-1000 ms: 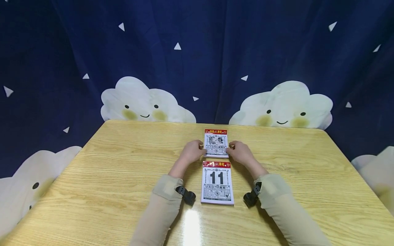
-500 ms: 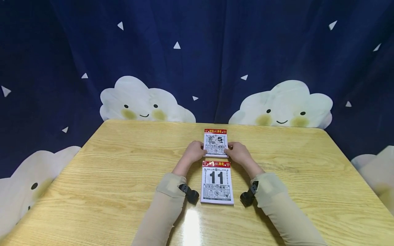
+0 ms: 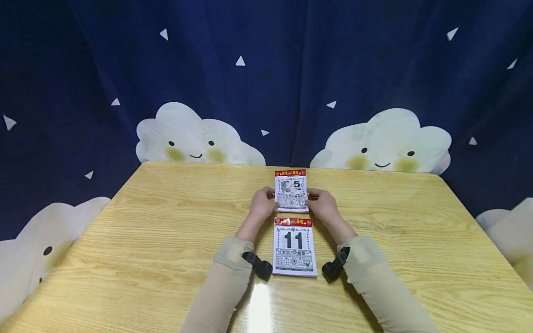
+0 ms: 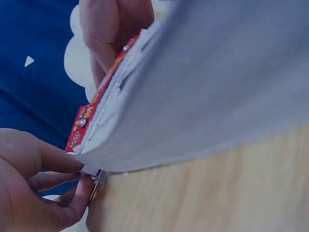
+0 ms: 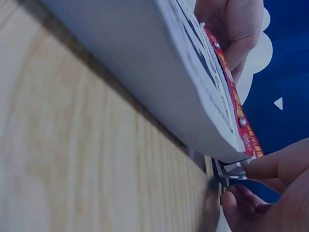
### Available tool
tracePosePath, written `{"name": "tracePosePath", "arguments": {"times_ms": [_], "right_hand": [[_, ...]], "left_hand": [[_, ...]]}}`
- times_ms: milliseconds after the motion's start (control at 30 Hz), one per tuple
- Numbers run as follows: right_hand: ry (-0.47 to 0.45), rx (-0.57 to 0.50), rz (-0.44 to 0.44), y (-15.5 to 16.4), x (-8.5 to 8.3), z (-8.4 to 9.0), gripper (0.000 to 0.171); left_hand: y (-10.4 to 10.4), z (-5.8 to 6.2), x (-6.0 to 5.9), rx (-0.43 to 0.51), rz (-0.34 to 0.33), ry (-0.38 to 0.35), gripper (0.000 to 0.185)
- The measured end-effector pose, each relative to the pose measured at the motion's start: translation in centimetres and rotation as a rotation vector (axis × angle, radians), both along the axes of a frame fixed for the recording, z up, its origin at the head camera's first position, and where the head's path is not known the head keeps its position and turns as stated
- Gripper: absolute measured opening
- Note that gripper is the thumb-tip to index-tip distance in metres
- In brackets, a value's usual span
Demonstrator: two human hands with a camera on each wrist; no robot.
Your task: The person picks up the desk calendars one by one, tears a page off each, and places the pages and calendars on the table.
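Near the table's point(image 3: 166, 222) far edge, the left hand point(image 3: 262, 206) and right hand point(image 3: 322, 206) pinch the tilted "5" calendar pad point(image 3: 291, 192); an even two-sided grip should keep it square with the "11" pad point(image 3: 293, 247).

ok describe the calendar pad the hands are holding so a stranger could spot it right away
On the wooden table, along its centre line, lie two tear-off calendar pads. The held pad is the farther, gripped by the left hand and right hand. It shows 5; the nearer pad shows 11.
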State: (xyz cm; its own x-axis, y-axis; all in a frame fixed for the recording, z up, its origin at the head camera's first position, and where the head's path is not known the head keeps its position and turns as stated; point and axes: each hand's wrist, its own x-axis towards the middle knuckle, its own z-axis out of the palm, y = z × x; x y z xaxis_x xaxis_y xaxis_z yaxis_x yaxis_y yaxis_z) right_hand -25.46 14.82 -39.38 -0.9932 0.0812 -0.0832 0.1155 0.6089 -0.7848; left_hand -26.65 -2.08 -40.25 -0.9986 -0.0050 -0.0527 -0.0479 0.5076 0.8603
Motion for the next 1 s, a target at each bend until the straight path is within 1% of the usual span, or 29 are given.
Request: {"name": "tracePosePath", "arguments": {"times_ms": [67,133,233,433,567,667,800,933,1000], "right_hand": [[-0.001,-0.034,-0.014,-0.1,0.0,0.0,0.047],[-0.002,-0.071,-0.03,-0.2,0.1,0.1,0.047],[0.004,-0.123,-0.058,-0.5,0.1,0.2,0.046],[0.036,-0.327,-0.081,-0.6,0.3,0.9,0.047],[0.068,-0.356,-0.078,-0.4,0.4,1.3,0.047],[0.084,-0.374,-0.072,-0.3,0.5,1.4,0.047],[0.098,-0.401,-0.059,-0.1,0.7,1.3,0.047],[0.104,-0.445,-0.042,0.2,0.9,1.4,0.049],[0.11,-0.481,-0.033,0.3,1.1,1.7,0.05]], "left_hand": [[0.1,0.0,0.1,0.086,0.031,-0.019,0.046],[0.1,0.2,0.2,0.16,0.048,-0.021,0.046],[0.2,0.5,0.4,0.223,0.063,-0.007,0.046],[0.1,1.2,0.5,0.312,0.072,0.014,0.046],[-0.3,1.5,0.5,0.398,0.062,0.027,0.043],[-0.6,1.6,0.5,0.415,0.048,0.045,0.039],[-1.1,1.4,0.6,0.399,0.005,0.072,0.038],[-1.7,1.4,0.7,0.397,-0.06,0.098,0.038],[-2.0,1.4,0.7,0.412,-0.093,0.106,0.039]]}}
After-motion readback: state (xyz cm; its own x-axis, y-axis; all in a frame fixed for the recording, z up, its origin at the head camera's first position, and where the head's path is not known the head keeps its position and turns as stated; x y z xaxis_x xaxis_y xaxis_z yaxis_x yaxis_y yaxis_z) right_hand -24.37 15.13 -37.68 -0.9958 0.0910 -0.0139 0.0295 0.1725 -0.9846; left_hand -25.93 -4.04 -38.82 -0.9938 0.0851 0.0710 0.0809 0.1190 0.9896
